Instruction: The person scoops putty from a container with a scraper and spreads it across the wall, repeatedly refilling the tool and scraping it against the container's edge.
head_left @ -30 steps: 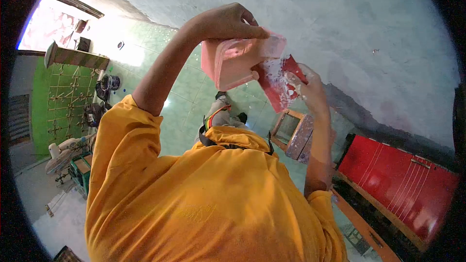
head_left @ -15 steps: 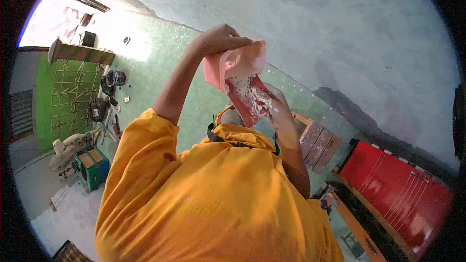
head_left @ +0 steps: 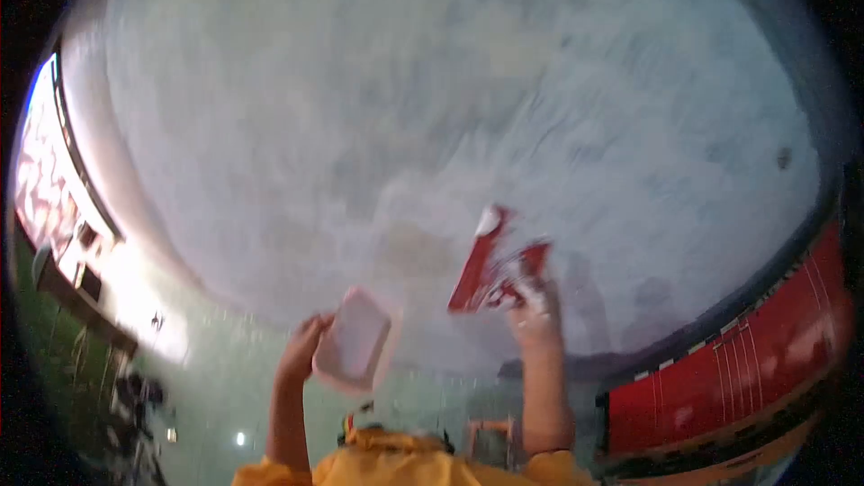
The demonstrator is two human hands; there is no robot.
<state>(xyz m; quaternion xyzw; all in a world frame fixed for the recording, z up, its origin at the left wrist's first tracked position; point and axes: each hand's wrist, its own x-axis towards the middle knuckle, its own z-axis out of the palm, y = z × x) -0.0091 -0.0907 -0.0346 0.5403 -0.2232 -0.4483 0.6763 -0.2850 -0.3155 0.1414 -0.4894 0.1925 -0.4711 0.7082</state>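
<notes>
My left hand (head_left: 306, 347) is closed on the edge of a pink plastic tub (head_left: 319, 362), whose opening faces up toward me. My right hand (head_left: 533, 317) grips a flat red scraper (head_left: 474, 272) smeared with white putty. White smears also cover the fingers of this hand. The scraper is raised in front of the patchy whitish wall (head_left: 378, 108) and overlaps it in this view, higher than the tub. Motion blurs both the scraper and the right hand.
A red panel (head_left: 702, 387) with pale lines stands along the right side. At the lower middle is a small wooden stool (head_left: 490, 436) on the green tiled floor (head_left: 216, 405). Dark items (head_left: 135, 396) lie at lower left, below a bright window (head_left: 45, 171).
My hands have moved apart: the scraper has left the tub and risen toward the wall, while the tub is lower and left. My view has tilted up to the wall.
</notes>
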